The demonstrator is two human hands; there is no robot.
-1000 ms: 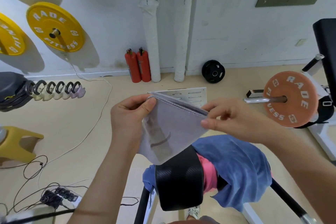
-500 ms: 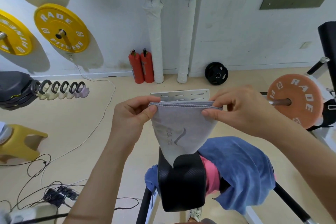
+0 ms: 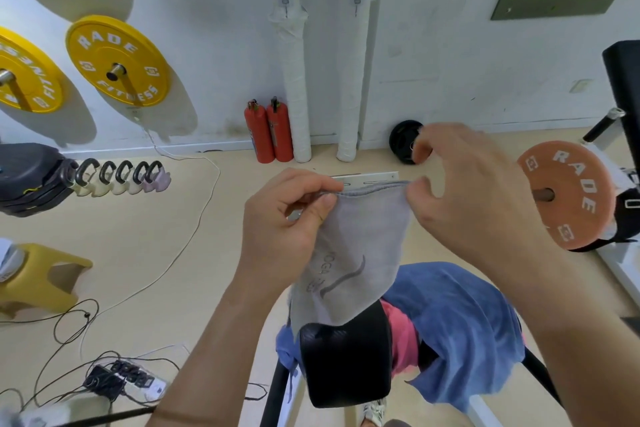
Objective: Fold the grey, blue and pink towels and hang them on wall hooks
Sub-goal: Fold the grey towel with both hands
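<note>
Pinching grey towel (image 3: 360, 236) by its top edge: left hand (image 3: 277, 229) fingers closed on the left corner, right hand (image 3: 467, 204) fingers curled on the right corner, one finger lifted clear. Hanging folded between both hands, lower end over black pad (image 3: 346, 364). Draped on that pad, blue towel (image 3: 460, 322) over pink towel (image 3: 401, 333).

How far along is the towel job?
Nothing hangs on the wall hooks yet. The left hand and right hand hold the grey towel, seemingly folded, by its top edge. The blue towel and pink towel lie heaped on the bench, unfolded.
</note>
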